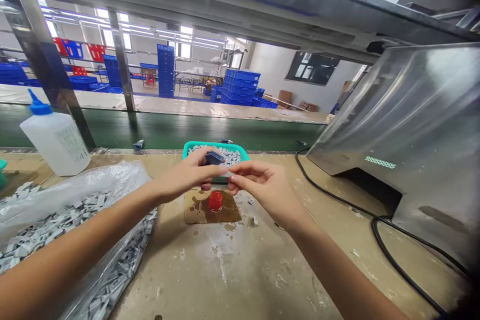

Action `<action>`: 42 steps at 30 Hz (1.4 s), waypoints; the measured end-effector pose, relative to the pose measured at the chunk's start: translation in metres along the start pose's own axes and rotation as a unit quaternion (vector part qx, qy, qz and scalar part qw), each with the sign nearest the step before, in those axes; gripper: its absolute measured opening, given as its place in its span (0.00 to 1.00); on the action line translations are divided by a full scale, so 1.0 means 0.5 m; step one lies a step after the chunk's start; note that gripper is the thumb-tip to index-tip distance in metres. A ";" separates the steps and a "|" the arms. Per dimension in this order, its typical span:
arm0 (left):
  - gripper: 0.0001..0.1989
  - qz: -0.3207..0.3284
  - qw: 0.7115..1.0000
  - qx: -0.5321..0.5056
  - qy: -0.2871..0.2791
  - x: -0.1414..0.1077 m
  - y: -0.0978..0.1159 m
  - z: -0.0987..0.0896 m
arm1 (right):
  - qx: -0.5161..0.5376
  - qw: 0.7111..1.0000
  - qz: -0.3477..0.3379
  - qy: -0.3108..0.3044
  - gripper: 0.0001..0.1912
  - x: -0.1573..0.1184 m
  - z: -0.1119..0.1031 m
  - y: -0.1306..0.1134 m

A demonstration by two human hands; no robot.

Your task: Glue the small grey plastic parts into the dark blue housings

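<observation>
My left hand [198, 172] is closed around a dark blue-grey plastic part [214, 157]. Opposite it, my right hand [268, 187] has its thumb and fingers pinched on a small light grey plastic piece [228, 174]. The fingertips of both hands meet at this piece, partly covering it. Just behind them stands a turquoise basket [215, 144] of small light grey pieces. Below my hands, a small red round container [215, 201] sits on a wet brown square of cardboard [193, 214]. One loose grey piece [251, 201] lies right of the cardboard.
At left are a clear plastic bag [123, 172] full of grey pieces and a white bottle [56, 142] with a blue nozzle. Dark parts [138, 144] lie along the green conveyor belt [165, 127]. A metal machine housing [408, 150] and black cable [337, 195] occupy the right.
</observation>
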State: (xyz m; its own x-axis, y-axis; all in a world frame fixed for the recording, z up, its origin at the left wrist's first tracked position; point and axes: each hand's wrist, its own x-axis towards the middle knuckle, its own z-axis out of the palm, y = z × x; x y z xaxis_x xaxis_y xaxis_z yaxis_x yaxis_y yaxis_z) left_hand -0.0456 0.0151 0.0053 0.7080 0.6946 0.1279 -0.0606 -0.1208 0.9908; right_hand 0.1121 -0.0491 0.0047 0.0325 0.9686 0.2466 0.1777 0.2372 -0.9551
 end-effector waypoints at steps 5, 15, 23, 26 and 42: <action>0.08 -0.024 0.999 0.022 0.013 0.004 -0.026 0.024 | -0.144 0.983 -0.111 0.033 0.05 -0.013 0.009 0.001; 0.12 -0.106 0.984 -0.136 -0.047 0.010 -0.038 0.013 | -0.411 0.853 -0.322 0.005 0.08 -0.028 -0.005 -0.009; 0.09 -0.154 0.986 -0.055 -0.022 0.017 -0.057 0.008 | -0.401 0.894 -0.200 0.012 0.08 -0.017 -0.034 0.044; 0.09 -0.177 0.981 -0.078 0.015 0.026 -0.071 0.001 | -0.431 0.898 -0.085 -0.005 0.07 -0.009 -0.058 0.103; 0.06 -0.194 0.976 -0.100 0.015 0.026 -0.070 0.011 | -0.474 0.879 -0.013 -0.055 0.08 -0.007 -0.069 0.156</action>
State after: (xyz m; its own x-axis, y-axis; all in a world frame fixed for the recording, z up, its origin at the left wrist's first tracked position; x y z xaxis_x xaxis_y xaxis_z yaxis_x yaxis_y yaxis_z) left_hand -0.0303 0.0242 -0.0280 0.6845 0.6813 -0.2596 0.0699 0.2931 0.9535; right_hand 0.1600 -0.0365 -0.0649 -0.0699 0.9775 0.1992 0.9177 0.1413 -0.3712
